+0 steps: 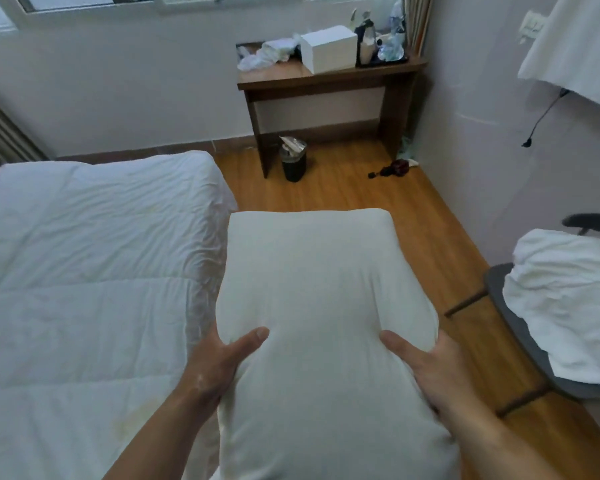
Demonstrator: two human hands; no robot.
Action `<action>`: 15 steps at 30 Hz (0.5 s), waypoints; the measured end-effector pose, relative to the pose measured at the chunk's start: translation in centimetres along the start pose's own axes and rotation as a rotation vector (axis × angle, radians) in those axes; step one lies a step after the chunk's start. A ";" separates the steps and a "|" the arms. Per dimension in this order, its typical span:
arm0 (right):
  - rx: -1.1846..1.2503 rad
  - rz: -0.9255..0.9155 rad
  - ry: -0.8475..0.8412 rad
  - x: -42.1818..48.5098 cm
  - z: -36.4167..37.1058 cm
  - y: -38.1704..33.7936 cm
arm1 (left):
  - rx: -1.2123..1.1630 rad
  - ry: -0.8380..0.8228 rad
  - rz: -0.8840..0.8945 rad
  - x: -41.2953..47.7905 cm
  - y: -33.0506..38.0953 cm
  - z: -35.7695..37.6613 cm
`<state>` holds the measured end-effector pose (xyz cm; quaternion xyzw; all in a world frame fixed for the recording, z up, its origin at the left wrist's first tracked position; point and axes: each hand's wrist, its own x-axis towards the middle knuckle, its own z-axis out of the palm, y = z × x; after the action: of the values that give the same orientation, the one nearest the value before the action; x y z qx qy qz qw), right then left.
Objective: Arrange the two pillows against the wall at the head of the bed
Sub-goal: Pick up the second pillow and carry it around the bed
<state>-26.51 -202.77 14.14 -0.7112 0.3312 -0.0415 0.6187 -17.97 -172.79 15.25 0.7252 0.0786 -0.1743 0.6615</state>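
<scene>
Closest in, 2 bare arms reach forward and hold 1 white pillow in the air. The left hand squeezes its left edge, with the thumb pressed on top. The right hand squeezes its right edge the same way. The other fingers of both hands are hidden under the pillow. The pillow is soft and puffy, a long rectangle with round corners, and it dents in where the thumbs push. Its near end is cut off at the bottom of the view. It sticks out away from the hands, over the wooden floor, just beside the bed.

The bed is on the left, covered with a white, wrinkly, quilted blanket. On the right, a grey chair holds a bumpy heap of white cloth, partly cut off.

Farther away, a small dark bin stands on the shiny floor by a brown wooden desk. On the desk sit a white box and some small things too jumbled to make out. A second pillow cannot be seen.
</scene>
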 end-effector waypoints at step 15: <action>-0.111 -0.105 -0.152 24.5 20.8 -15.8 | -0.090 0.110 -0.021 28.2 8.2 -10.5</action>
<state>8.88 -197.58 15.11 -0.7621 0.2473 -0.0016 0.5984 12.58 -166.63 13.46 0.7025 0.1299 -0.1374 0.6861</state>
